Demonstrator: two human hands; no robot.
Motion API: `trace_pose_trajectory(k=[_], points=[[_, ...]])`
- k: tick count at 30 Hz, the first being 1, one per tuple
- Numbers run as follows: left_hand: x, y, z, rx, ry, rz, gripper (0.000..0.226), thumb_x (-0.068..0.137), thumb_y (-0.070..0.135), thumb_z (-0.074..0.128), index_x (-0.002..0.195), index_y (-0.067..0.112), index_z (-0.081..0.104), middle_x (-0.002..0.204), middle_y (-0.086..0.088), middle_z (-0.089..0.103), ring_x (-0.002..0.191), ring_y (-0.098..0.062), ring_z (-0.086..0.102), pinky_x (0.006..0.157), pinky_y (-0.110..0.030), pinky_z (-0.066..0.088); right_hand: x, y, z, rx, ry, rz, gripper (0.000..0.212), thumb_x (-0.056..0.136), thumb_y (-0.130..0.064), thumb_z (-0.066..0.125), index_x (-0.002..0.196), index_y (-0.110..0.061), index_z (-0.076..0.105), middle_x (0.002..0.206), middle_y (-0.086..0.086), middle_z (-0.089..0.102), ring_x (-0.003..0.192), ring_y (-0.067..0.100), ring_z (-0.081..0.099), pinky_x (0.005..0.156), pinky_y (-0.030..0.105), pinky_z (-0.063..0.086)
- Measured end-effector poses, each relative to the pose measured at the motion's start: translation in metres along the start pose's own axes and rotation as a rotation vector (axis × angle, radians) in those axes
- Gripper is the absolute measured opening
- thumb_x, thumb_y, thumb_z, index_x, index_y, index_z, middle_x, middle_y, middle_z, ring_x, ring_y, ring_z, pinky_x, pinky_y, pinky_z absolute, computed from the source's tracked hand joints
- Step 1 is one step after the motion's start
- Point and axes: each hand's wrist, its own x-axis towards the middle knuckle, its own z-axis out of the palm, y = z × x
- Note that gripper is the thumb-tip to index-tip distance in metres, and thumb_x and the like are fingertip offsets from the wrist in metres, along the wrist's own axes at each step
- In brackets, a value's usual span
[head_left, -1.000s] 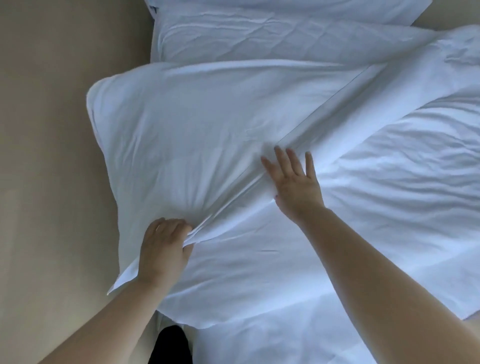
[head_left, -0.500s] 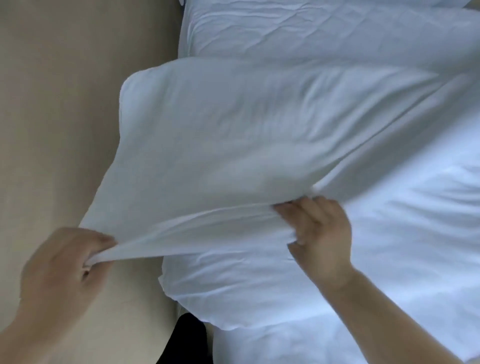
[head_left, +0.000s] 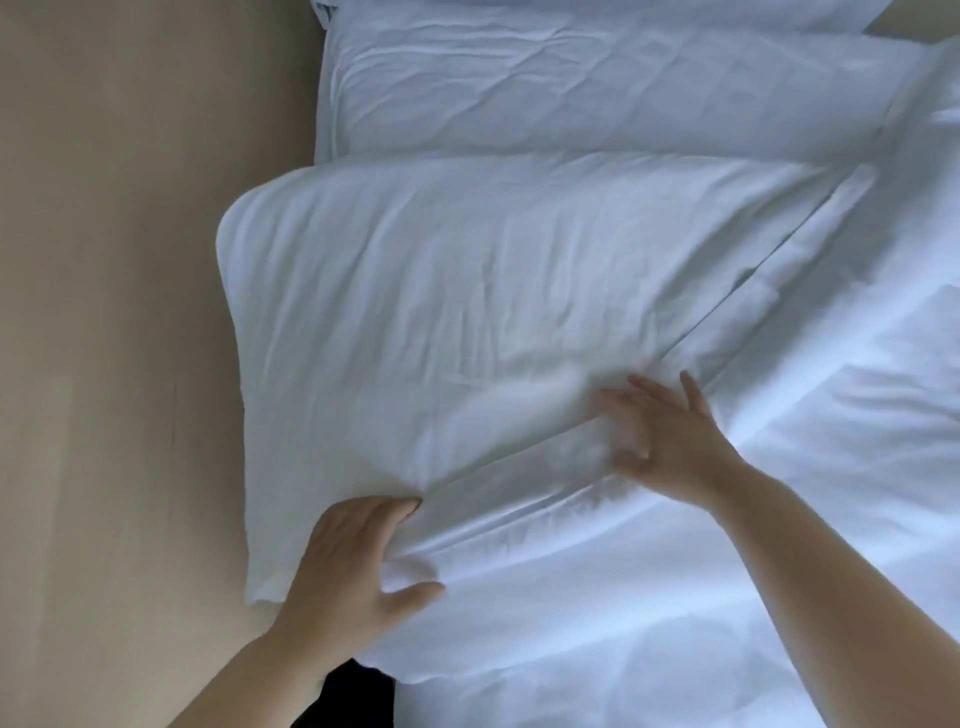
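Pillowcase fold (head_left: 519, 483) lies diagonally across the pillow (head_left: 441, 312).
Left hand (head_left: 358, 561) grips the fold's near end between curled fingers and thumb; right hand (head_left: 670, 441) presses it flat, fingers straight and spread.

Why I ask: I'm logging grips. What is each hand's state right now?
Left hand: closed, gripping a fold of the pillowcase.
Right hand: open, fingers spread, pressing flat on the pillowcase; somewhat blurred.
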Motion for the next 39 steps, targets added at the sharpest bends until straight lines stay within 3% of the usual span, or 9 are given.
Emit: trace_pose_trajectory(k=[6, 12, 15, 17, 19, 25, 30, 35, 39], points=[[0.036, 0.039, 0.012, 0.190, -0.063, -0.001, 0.046, 0.058, 0.053, 0.042, 0.085, 0.025, 0.067, 0.068, 0.011, 0.064, 0.061, -0.012, 0.064, 0.064, -0.018, 0.036, 0.011, 0.026, -0.008, -0.155, -0.255, 0.041, 0.057, 0.081, -0.031, 0.057, 0.134, -0.029, 0.036, 0.141, -0.004, 0.037, 0.140, 0.011, 0.019, 0.112, 0.042, -0.016], [0.046, 0.091, -0.016, 0.093, 0.088, -0.240, 0.012, 0.081, 0.021, 0.066, 0.087, 0.010, 0.067, 0.064, 0.013, 0.043, 0.079, -0.028, 0.059, 0.052, -0.023, 0.029, -0.021, 0.072, -0.041, -0.072, -0.393, 0.057, 0.040, 0.081, -0.043, 0.060, 0.117, -0.028, 0.048, 0.111, -0.009, 0.050, 0.116, 0.010, 0.043, 0.114, 0.038, -0.007], [0.031, 0.139, -0.022, 0.040, 0.441, -0.196, 0.012, 0.066, 0.018, 0.058, 0.068, 0.007, 0.064, 0.060, 0.005, 0.054, 0.055, -0.020, 0.049, 0.052, -0.016, 0.031, -0.044, 0.096, -0.052, -0.358, 0.054, -0.162, 0.018, 0.078, -0.012, 0.056, 0.074, -0.023, 0.042, 0.071, -0.007, 0.055, 0.078, 0.021, 0.054, 0.093, 0.028, 0.031], [0.020, 0.167, -0.010, 0.057, 0.548, -0.189, 0.008, 0.063, 0.016, 0.055, 0.064, 0.012, 0.060, 0.064, 0.002, 0.055, 0.057, -0.015, 0.044, 0.049, -0.015, 0.031, -0.065, 0.124, -0.049, -0.375, 0.616, -0.264, 0.024, 0.054, -0.001, 0.068, 0.065, -0.015, 0.052, 0.049, 0.002, 0.057, 0.047, 0.024, 0.045, 0.061, 0.023, 0.035], [0.004, 0.176, 0.023, 0.227, 0.481, -0.123, 0.011, 0.063, 0.017, 0.047, 0.071, 0.019, 0.055, 0.059, 0.001, 0.053, 0.067, -0.017, 0.043, 0.045, -0.017, 0.028, -0.086, 0.147, -0.026, -0.218, 0.815, -0.324, 0.019, 0.041, 0.001, 0.057, 0.056, -0.010, 0.059, 0.039, 0.003, 0.053, 0.034, 0.023, 0.046, 0.057, 0.026, 0.033], [-0.037, 0.136, 0.111, 0.408, 0.236, -0.239, 0.031, 0.056, 0.013, 0.032, 0.076, 0.014, 0.055, 0.068, -0.007, 0.061, 0.070, -0.022, 0.053, 0.061, -0.026, 0.033, -0.093, 0.174, 0.117, -0.176, 0.565, -0.355, 0.055, 0.063, -0.017, 0.041, 0.117, -0.007, 0.048, 0.078, 0.004, 0.067, 0.086, 0.023, 0.053, 0.104, 0.034, 0.023], [-0.020, 0.163, 0.092, 0.400, 0.118, -0.340, 0.032, 0.057, 0.032, 0.047, 0.070, 0.006, 0.062, 0.070, -0.008, 0.062, 0.063, -0.030, 0.061, 0.057, -0.035, 0.050, -0.088, 0.169, 0.085, 0.046, 0.550, -0.339, 0.041, 0.063, -0.029, 0.040, 0.086, -0.017, 0.072, 0.065, -0.008, 0.064, 0.061, 0.013, 0.065, 0.083, 0.025, 0.033], [0.000, 0.198, 0.097, 0.204, 0.190, -0.176, 0.040, 0.070, 0.044, 0.043, 0.101, 0.020, 0.049, 0.102, -0.008, 0.065, 0.098, -0.018, 0.045, 0.094, -0.026, 0.028, -0.084, 0.196, 0.052, 0.046, 0.650, -0.221, 0.044, 0.065, -0.014, 0.033, 0.087, -0.010, 0.071, 0.077, 0.001, 0.068, 0.079, 0.015, 0.051, 0.086, 0.029, 0.034], [0.045, 0.237, 0.115, 0.172, 0.042, -0.031, 0.045, 0.085, 0.054, 0.035, 0.112, 0.022, 0.049, 0.115, 0.002, 0.059, 0.105, -0.012, 0.045, 0.106, -0.016, 0.012, -0.077, 0.245, 0.037, -0.140, 0.506, -0.049, 0.060, 0.055, -0.004, 0.027, 0.093, -0.013, 0.072, 0.093, 0.001, 0.072, 0.082, 0.018, 0.070, 0.091, 0.038, 0.044]])
